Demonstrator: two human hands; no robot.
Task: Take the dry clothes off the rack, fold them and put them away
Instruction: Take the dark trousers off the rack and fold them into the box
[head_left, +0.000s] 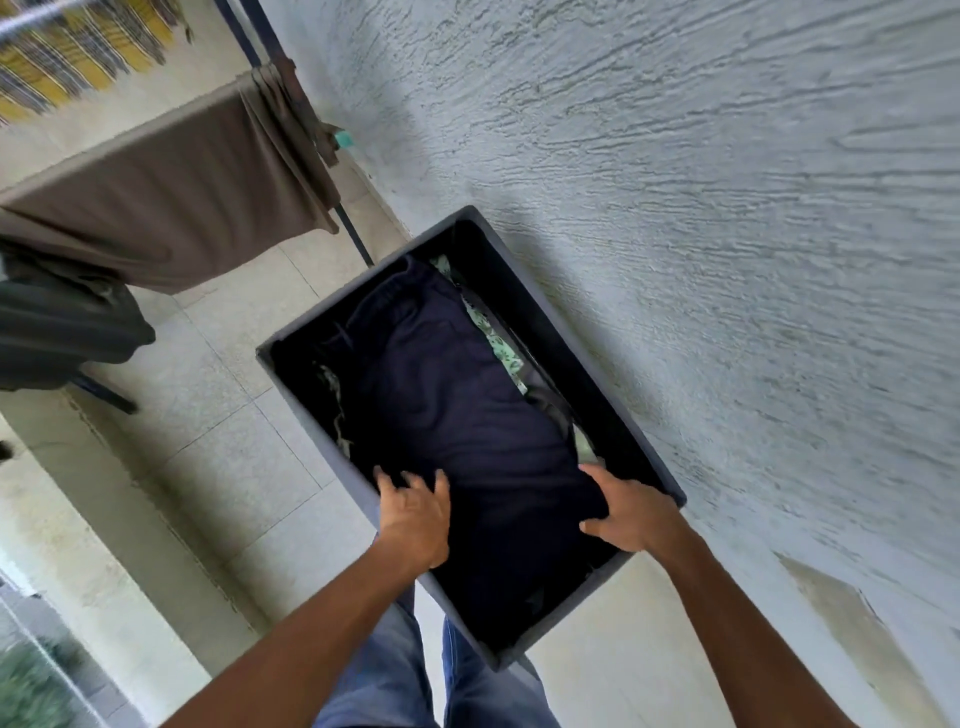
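A dark grey rectangular box (524, 270) stands on the tiled floor against a textured wall. A folded navy garment (436, 395) lies on top of other clothes inside it, with a green patterned cloth (501, 349) showing along its right side. My left hand (413, 514) rests flat on the near left part of the navy garment, fingers spread. My right hand (631, 512) grips the garment's near right edge. A brown cloth (171, 202) hangs over the drying rack (249, 36) at upper left, with a dark grey garment (62, 332) below it.
A yellow and grey striped cloth (72, 57) hangs at the top left. The rough grey wall (727, 208) fills the right side. Beige floor tiles (234, 441) lie left of the box. My jeans-clad legs (395, 670) stand just in front of the box.
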